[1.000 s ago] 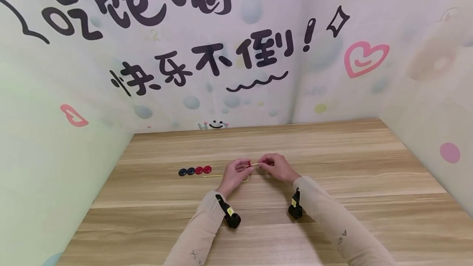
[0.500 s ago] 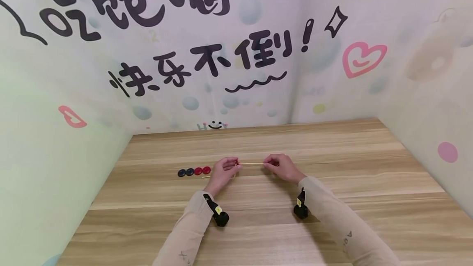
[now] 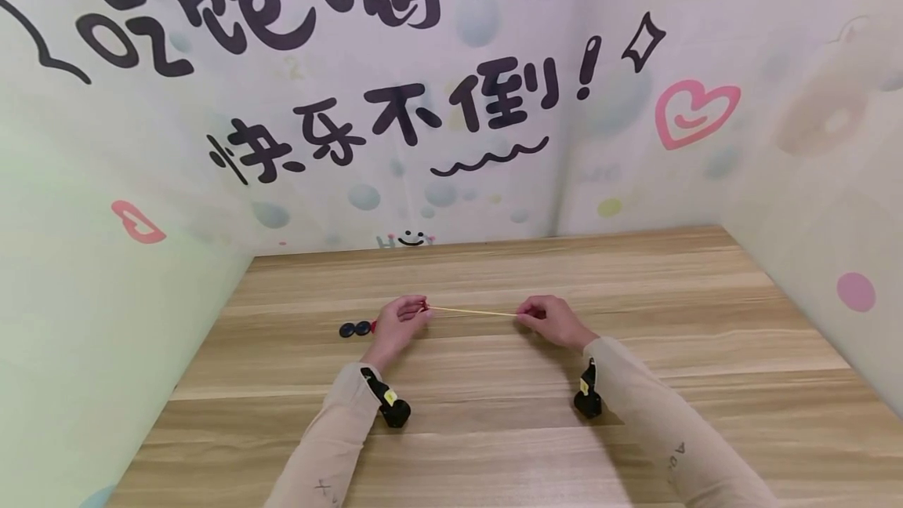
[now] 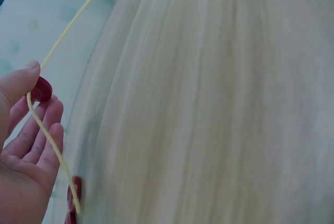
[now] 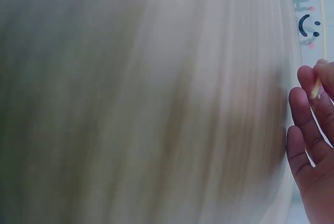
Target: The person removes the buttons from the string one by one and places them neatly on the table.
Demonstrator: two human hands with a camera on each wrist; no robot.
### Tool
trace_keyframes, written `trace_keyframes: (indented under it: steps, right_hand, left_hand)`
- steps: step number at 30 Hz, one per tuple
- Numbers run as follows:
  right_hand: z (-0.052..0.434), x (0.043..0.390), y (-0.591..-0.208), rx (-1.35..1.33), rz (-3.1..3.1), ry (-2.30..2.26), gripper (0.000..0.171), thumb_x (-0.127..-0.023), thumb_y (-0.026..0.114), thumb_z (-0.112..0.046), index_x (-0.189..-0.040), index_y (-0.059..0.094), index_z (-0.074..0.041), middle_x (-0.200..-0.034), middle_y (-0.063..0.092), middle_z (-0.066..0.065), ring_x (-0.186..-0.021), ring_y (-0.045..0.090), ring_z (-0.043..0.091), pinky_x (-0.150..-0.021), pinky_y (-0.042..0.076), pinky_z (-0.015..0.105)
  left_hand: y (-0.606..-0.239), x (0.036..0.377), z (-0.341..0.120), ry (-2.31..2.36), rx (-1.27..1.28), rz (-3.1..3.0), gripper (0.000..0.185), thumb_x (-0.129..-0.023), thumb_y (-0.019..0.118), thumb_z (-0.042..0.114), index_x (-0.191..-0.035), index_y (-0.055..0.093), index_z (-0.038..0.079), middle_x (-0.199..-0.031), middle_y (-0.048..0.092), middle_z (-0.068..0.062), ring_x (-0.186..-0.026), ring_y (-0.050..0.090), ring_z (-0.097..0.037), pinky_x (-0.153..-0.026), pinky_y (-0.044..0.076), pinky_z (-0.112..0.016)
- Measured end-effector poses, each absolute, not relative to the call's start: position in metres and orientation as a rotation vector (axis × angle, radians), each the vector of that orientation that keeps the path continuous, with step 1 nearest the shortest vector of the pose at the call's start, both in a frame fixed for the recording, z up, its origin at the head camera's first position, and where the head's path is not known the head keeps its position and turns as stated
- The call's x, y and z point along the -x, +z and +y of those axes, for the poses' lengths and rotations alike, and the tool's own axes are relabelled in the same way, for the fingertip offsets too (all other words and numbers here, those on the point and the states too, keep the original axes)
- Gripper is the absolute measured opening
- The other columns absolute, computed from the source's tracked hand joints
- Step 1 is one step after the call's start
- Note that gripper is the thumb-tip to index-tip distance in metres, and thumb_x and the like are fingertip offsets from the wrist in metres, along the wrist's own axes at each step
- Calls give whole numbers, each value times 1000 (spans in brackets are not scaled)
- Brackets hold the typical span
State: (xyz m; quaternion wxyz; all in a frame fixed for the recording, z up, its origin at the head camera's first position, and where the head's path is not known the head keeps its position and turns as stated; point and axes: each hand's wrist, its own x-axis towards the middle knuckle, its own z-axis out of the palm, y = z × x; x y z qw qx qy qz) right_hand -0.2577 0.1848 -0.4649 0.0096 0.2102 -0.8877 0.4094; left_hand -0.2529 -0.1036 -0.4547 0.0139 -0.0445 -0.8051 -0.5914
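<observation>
Yellow cord drawn taut between two hands above the desk

The left hand point(image 3: 397, 321) pinches a small red button point(image 4: 42, 89) with the yellow cord point(image 3: 471, 310) running past its thumb; the right hand point(image 3: 549, 318) pinches the cord's far end, well to the right of that button, so the line hangs straight just over the desk point(image 3: 494, 398). That cord looks thin, limp and light, likely to slip unless nipped tight at the tip; the button seems hard, smooth and best gripped by its rim. Dark buttons point(image 3: 355, 328) lie on the desk just left of the red button
</observation>
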Motion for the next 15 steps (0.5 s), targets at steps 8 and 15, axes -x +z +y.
trace_keyframes:
  steps: [8, 15]
  right_hand:
    - [195, 254, -461, -636, -2792, 1255, 6, -82, 61, -8, -85, 65, -3, -75, 60, 0, -68, 51, 10, -63, 44, 23]
    - [203, 251, -458, -623, -2795, 1276, 6, -82, 61, -8, -84, 64, -3, -75, 61, 0, -66, 51, 10, -61, 44, 23]
  left_hand:
    - [-450, 251, -126, -1771, 98, -2572, 37, -79, 66, 12, -111, 56, -3, -106, 59, -16, -99, 54, -25, -87, 42, -35]
    - [-448, 251, -141, -1758, 64, -2602, 37, -80, 65, 11, -113, 55, -2, -109, 58, -17, -102, 54, -27, -86, 43, -36]
